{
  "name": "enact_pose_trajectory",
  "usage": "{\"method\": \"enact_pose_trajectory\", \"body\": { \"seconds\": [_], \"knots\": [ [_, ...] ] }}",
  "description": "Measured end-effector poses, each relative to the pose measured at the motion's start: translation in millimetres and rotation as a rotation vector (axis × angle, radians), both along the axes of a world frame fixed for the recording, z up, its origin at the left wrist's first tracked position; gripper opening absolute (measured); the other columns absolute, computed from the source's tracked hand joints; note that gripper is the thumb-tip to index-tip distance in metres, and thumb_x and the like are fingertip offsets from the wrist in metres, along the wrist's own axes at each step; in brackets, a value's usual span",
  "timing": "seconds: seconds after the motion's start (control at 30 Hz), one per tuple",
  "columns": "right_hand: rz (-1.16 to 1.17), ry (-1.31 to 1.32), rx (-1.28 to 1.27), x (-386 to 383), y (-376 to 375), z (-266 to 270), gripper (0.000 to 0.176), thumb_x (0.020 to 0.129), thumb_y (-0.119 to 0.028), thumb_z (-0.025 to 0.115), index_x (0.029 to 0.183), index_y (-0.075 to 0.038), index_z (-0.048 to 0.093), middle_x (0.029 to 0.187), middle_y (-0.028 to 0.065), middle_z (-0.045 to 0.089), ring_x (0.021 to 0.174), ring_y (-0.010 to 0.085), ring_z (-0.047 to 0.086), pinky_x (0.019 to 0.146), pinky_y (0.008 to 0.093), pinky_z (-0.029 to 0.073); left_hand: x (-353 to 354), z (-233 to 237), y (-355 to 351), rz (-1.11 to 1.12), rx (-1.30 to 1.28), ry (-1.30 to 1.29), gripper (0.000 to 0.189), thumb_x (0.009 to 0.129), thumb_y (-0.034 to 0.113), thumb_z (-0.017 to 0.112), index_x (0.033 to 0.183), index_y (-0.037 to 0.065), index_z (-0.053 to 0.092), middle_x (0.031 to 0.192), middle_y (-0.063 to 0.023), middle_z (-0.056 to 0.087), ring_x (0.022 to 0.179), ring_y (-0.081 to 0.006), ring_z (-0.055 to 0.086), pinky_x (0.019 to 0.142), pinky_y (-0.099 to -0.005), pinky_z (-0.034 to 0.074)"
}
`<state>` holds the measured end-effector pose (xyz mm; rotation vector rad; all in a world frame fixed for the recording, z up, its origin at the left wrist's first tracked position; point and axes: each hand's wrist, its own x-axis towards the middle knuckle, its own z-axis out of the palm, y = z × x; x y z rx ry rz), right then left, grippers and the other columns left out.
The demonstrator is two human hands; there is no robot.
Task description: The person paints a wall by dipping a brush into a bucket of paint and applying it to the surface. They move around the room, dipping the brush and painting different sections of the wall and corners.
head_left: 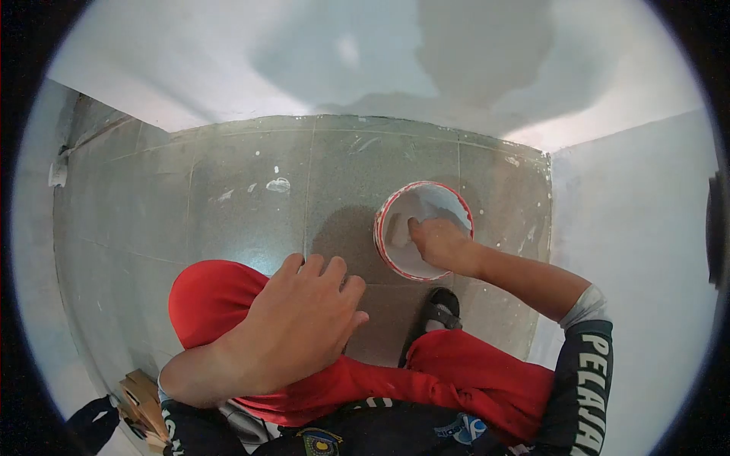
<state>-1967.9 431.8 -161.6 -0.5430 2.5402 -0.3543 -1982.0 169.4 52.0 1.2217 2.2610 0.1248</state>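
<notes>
A white bucket with a red rim stands on the floor, smeared with white, and pale material lies inside it. Down in the bucket is my right hand, fingers closed around a pale piece that blends into the contents; I cannot tell its kind. My left hand hangs over my red-trousered knee, back of the hand upward, fingers loosely bent and apart, holding nothing.
Grey floor tiles carry white splashes. White walls rise ahead and at the right. My sandalled foot is just below the bucket. Brown cardboard and a dark cloth lie at the lower left.
</notes>
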Motion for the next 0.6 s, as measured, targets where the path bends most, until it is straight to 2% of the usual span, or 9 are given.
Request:
{"method": "enact_pose_trajectory", "body": {
  "seconds": [0.27, 0.4, 0.47, 0.53, 0.6],
  "knots": [
    [-0.062, -0.014, -0.021, -1.0, -1.3, 3.7, 0.023, 0.084, -0.004, 0.053, 0.103, 0.009, 0.056, 0.084, 0.0262, 0.066, 0.081, 0.0425, 0.067, 0.067, 0.0515, 0.053, 2.1, -1.9, 6.7, 0.003, 0.006, -0.005, 0.031, 0.090, 0.030, 0.062, 0.101, 0.001, 0.059, 0.104, -0.0164, 0.059, 0.098, -0.0308, 0.059, 0.086, -0.0418, 0.045],
    [-0.092, -0.023, 0.032, -6.0, 5.3, 42.2, 0.023, 0.084, -0.006, 0.056, 0.101, 0.008, 0.056, 0.084, 0.0258, 0.066, 0.083, 0.0428, 0.066, 0.069, 0.0518, 0.052, 0.4, -0.7, 10.6, 0.005, -0.040, -0.036, 0.031, 0.090, 0.029, 0.062, 0.102, 0.001, 0.059, 0.107, -0.0170, 0.059, 0.101, -0.0318, 0.058, 0.088, -0.0428, 0.045],
    [-0.120, 0.038, -0.087, -5.3, 17.3, 62.3, 0.023, 0.084, -0.011, 0.060, 0.100, 0.005, 0.056, 0.085, 0.0251, 0.066, 0.083, 0.0422, 0.066, 0.073, 0.0524, 0.051, -0.2, -1.1, 12.1, 0.006, -0.041, -0.038, 0.031, 0.090, 0.029, 0.062, 0.102, 0.001, 0.059, 0.108, -0.0172, 0.059, 0.102, -0.0323, 0.058, 0.089, -0.0431, 0.045],
    [-0.162, -0.010, -0.079, -2.9, 29.4, 85.6, 0.027, 0.086, -0.017, 0.061, 0.103, 0.003, 0.056, 0.086, 0.0248, 0.065, 0.086, 0.0432, 0.064, 0.076, 0.0524, 0.049, -0.1, -4.2, 12.3, 0.006, -0.038, -0.040, 0.031, 0.090, 0.029, 0.062, 0.102, 0.001, 0.058, 0.109, -0.0175, 0.059, 0.103, -0.0328, 0.058, 0.090, -0.0435, 0.045],
    [-0.205, -0.055, -0.067, 2.2, 46.5, 96.1, 0.030, 0.087, -0.022, 0.063, 0.106, 0.000, 0.055, 0.086, 0.0246, 0.065, 0.089, 0.0441, 0.062, 0.079, 0.0525, 0.048, 0.4, -10.2, 11.4, -0.027, 0.087, 0.066, 0.025, 0.090, 0.028, 0.062, 0.094, 0.003, 0.061, 0.092, -0.0142, 0.060, 0.087, -0.0288, 0.060, 0.077, -0.0399, 0.045]
  ]
}}
